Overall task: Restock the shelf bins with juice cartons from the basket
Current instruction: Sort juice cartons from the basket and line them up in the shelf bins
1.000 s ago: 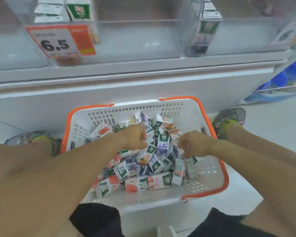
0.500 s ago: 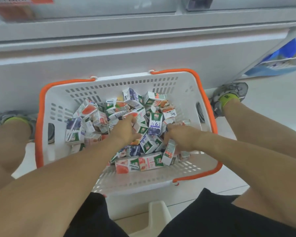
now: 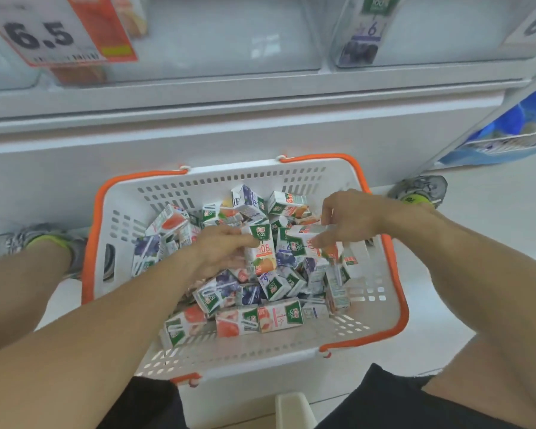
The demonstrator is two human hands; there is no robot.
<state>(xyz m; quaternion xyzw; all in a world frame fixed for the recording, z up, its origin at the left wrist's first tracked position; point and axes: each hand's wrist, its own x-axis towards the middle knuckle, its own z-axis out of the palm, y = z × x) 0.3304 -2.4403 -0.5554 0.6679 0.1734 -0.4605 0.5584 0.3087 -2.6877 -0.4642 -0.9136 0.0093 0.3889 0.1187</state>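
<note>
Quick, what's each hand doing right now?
Left hand: closed on an orange juice carton.
Right hand: closed on another carton, held sideways.

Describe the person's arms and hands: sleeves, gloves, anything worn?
Both arms are bare from the bottom edge of the frame to the fingertips: no sleeves in view. The left hand and right hand wear no gloves, and no watch, band or ring shows, though blur limits fine detail. Nothing is marked on either arm. Lower down: black shorts, and grey shoes with neon-yellow collars.

"6.5" on shelf price tag [image 3: 44, 35]; "100%" on orange juice carton [image 3: 262, 252]
</note>
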